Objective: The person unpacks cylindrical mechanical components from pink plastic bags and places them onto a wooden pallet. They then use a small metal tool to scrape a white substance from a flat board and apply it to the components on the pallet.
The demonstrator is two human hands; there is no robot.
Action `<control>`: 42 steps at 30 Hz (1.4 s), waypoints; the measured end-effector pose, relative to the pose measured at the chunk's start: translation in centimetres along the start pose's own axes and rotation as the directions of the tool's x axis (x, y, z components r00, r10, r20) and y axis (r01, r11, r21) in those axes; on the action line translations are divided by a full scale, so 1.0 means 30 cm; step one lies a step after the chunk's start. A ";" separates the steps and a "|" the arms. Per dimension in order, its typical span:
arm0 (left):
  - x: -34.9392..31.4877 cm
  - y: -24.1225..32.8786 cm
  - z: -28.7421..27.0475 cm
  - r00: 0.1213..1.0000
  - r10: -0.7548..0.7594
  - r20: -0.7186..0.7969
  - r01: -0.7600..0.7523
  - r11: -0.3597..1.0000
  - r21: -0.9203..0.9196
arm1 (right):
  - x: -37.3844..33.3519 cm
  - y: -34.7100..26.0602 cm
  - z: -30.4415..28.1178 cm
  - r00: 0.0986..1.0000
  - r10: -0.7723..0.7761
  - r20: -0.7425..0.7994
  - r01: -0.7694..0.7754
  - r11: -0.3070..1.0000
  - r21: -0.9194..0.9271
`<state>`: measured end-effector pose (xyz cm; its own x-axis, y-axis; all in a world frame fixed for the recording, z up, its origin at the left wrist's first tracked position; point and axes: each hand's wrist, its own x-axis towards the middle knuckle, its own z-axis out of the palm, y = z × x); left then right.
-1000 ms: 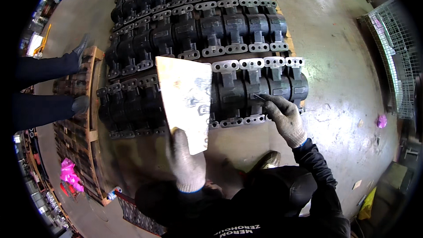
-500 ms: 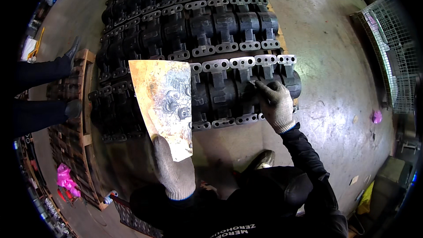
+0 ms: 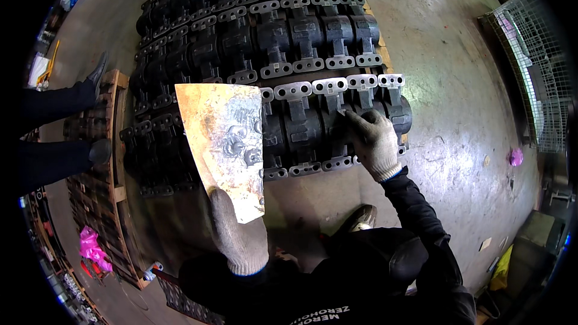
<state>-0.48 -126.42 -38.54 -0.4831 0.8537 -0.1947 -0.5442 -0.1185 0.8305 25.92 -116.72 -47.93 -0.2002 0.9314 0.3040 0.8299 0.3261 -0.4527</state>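
Plate (image 3: 226,138), just one, stained, clamped low in left hand (image 3: 238,235) over the near edge of the pallet (image 3: 385,55); right hand (image 3: 374,144) at one black casting (image 3: 332,121) toward the right edge, can't tell its grip.

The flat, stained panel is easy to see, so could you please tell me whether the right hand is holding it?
No, the left hand grips the panel near its lower end.
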 end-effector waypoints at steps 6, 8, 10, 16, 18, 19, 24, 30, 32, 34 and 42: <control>-0.004 0.000 0.002 1.000 0.000 -0.009 -0.001 1.000 -0.027 | 0.003 -0.009 -0.007 0.999 0.035 0.033 -0.036 0.998 0.048; -0.003 0.000 0.004 1.000 -0.010 -0.016 0.009 0.999 -0.037 | 0.008 -0.010 -0.009 0.999 0.043 0.021 -0.045 0.997 0.067; -0.003 0.001 0.006 1.000 -0.018 -0.015 0.018 0.999 -0.043 | 0.017 -0.008 -0.006 0.999 0.033 0.014 -0.033 0.998 0.044; -0.005 0.005 0.010 0.999 -0.041 -0.006 0.041 0.997 -0.062 | 0.003 0.001 -0.007 0.998 0.038 0.047 -0.041 0.998 0.052; -0.005 0.003 0.005 0.999 -0.044 -0.014 0.043 0.998 -0.054 | 0.005 0.000 -0.007 0.999 0.029 0.037 -0.031 0.998 0.055; -0.006 0.003 0.004 0.999 -0.044 -0.020 0.043 0.998 -0.054 | 0.011 -0.002 -0.008 0.999 0.023 0.028 -0.024 0.998 0.052; -0.009 0.000 0.009 1.000 -0.014 -0.002 0.014 0.998 -0.066 | 0.007 0.006 -0.002 0.999 0.008 0.034 -0.010 0.999 0.047; -0.009 0.001 0.013 1.000 -0.022 -0.019 0.021 0.999 -0.045 | 0.014 0.009 0.000 1.000 -0.020 0.019 0.020 1.000 0.006; -0.013 0.004 0.013 1.000 -0.019 -0.019 0.018 0.999 -0.032 | 0.011 0.017 0.009 0.999 -0.035 0.035 0.035 0.999 -0.019; -0.013 0.003 0.011 1.000 -0.020 -0.012 0.020 0.999 -0.026 | -0.001 0.012 0.008 0.999 -0.030 0.038 0.032 0.998 -0.054; -0.015 -0.003 0.010 1.000 -0.021 -0.015 0.021 0.999 -0.033 | -0.003 0.014 -0.002 0.998 -0.013 0.059 0.014 1.000 -0.004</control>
<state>-0.01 -126.65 -38.37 -0.4815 0.8483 -0.2203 -0.5765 -0.1173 0.8086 26.31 -116.68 -48.09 -0.2418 0.9349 0.2598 0.8290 0.3382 -0.4454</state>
